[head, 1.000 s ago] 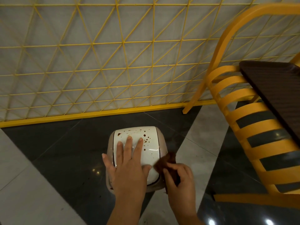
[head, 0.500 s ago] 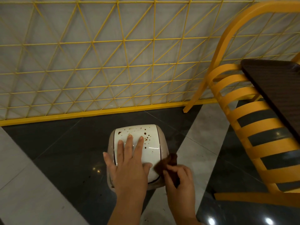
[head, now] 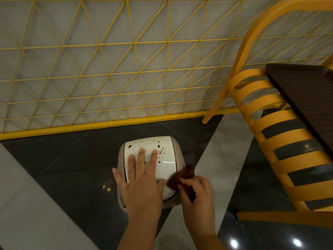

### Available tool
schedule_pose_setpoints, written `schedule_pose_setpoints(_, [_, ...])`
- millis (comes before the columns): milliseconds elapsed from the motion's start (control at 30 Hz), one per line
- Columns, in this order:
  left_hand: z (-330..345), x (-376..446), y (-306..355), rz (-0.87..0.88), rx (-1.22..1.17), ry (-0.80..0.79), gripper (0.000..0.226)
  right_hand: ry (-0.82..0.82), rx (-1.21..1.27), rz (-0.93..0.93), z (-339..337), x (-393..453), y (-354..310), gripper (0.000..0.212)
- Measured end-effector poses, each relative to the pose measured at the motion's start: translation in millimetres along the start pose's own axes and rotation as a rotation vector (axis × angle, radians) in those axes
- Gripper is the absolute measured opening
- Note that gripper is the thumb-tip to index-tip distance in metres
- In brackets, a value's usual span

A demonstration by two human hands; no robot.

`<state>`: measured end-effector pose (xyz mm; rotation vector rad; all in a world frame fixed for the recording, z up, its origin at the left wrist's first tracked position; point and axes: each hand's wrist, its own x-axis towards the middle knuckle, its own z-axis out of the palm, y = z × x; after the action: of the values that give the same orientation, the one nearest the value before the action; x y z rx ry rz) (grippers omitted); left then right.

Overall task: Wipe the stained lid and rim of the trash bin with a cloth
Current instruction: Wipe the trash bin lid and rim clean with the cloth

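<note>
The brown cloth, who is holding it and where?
The right hand pinches the brown cloth at its near end; the left hand holds nothing, lying flat on the lid.

Head view, steeply down, close.

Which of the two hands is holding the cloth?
The right hand: it pinches the dark brown cloth at the bin's right edge. The left hand lies flat and empty on the white lid.

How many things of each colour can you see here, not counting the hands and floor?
Yellow: 2, the chair and the wall grid
White and beige: 1, the trash bin
Brown: 2, the cloth and the table
Total: 5
</note>
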<state>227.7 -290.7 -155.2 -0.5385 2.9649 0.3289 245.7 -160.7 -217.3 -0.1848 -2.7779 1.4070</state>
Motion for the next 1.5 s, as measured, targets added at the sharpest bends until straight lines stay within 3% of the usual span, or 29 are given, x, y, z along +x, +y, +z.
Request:
schedule_pose_setpoints(167, [0.5,2.7,-4.7,0.024,0.006,0.01,0.081,-0.046,-0.167,-0.083,1.2,-24.0,27.7,0.033])
schedule_pose_setpoints(333, [-2.4,3.9,-19.1,0.058,0.029,0.018,0.082,-0.116,-0.179,0.02,3.8,-34.6,33.7,0.033])
schedule_pose_setpoints(433, [-5.3,3.2,-26.9,0.081,0.038,0.009,0.082,-0.099,-0.068,0.175,-0.1,-40.1,27.1,0.036])
schedule_pose_setpoints(567, [-6.1,3.6,-29.1,0.097,0.023,-0.053,0.085,0.056,0.108,0.432,-7.6,-35.6,14.1,0.027])
schedule_pose_setpoints(833, [0.6,3.1,-10.3,0.0,-0.072,-0.026,0.091,-0.068,0.186,0.457,18.0,-37.6,-0.1,0.022])
schedule_pose_setpoints(1133, [5.7,-0.5,-7.5,-0.025,-0.09,0.0,0.089,0.009,0.148,0.482,22.6,1.1,1.3,0.011])
schedule_pose_setpoints(1500, [7.1,-1.5,-7.3,-0.026,-0.107,0.003,0.089,0.136,0.386,0.927,61.1,-45.9,-1.3,0.012])
